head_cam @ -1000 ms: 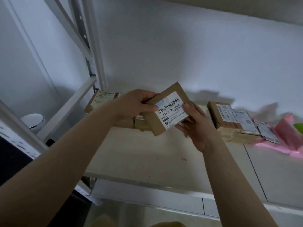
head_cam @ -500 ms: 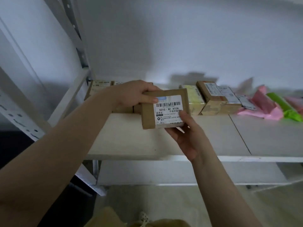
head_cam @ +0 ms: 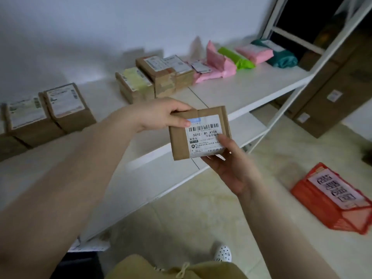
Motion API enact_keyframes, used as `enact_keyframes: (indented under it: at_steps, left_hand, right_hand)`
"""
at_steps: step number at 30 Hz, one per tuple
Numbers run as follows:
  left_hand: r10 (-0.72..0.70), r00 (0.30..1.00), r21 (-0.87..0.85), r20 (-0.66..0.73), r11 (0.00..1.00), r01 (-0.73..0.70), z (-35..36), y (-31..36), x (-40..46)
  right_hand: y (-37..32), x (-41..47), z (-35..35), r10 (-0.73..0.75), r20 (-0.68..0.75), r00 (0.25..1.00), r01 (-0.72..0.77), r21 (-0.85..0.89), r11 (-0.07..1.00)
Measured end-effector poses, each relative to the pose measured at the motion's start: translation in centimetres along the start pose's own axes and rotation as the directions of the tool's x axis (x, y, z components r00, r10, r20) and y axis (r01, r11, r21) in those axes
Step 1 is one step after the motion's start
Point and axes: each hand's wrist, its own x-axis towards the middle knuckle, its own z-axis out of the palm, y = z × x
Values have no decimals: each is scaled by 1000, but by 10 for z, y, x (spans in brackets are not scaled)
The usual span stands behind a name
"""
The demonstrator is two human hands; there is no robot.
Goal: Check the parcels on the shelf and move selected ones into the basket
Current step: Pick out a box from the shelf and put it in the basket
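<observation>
A small brown cardboard parcel (head_cam: 181, 141) with a white barcode label is held in front of the white shelf (head_cam: 251, 91), label facing me. My left hand (head_cam: 159, 114) grips its top left corner, thumb on the label. My right hand (head_cam: 231, 166) supports its lower right corner from below. The red mesh basket (head_cam: 330, 200), with a white printed sign on top, stands on the floor at the lower right, apart from both hands. More brown boxes (head_cam: 60, 109) sit on the shelf at left and centre (head_cam: 157, 77).
Pink (head_cam: 219, 65), green (head_cam: 235, 57) and teal (head_cam: 281, 57) soft mailers lie at the shelf's right end. A white shelf upright (head_cam: 298, 91) rises at right, with large cardboard cartons (head_cam: 326, 97) on the floor beyond. A lower shelf board (head_cam: 161, 178) juts below. Tiled floor lies between me and the basket.
The view has swung right and down, bringing the basket and floor into sight. The parcel has come away from the shelf toward me, still in both hands.
</observation>
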Motion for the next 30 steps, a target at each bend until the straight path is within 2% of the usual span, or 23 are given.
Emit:
enact_keyframes:
  at_steps: [3,7,13,21,26,30]
  left_hand:
    - [6,997,-84,75,996,0,44,30,58]
    - [-25,957,-183,290,980,81,138,83,164]
    - [-44,913,-269,405,949,164,277,168,288]
    - [-124,906,-368,405,885,286,406,245,402]
    - [-113,888,-359,445,886,293,455,277,494]
    - [-94,846,-331,524,893,304,480,304,577]
  right_hand:
    - [-26,-1,-67,2,-97,995,-3,-3,1000]
    - [-75,-1,-190,-29,-268,963,21,-34,999]
    - [-131,-5,-348,-81,-542,836,95,-3,995]
    - [-169,8,-478,0,-609,794,43,55,998]
    - [-210,50,-559,20,-681,732,41,74,996]
    - [-253,85,-620,31,-732,681,55,93,994]
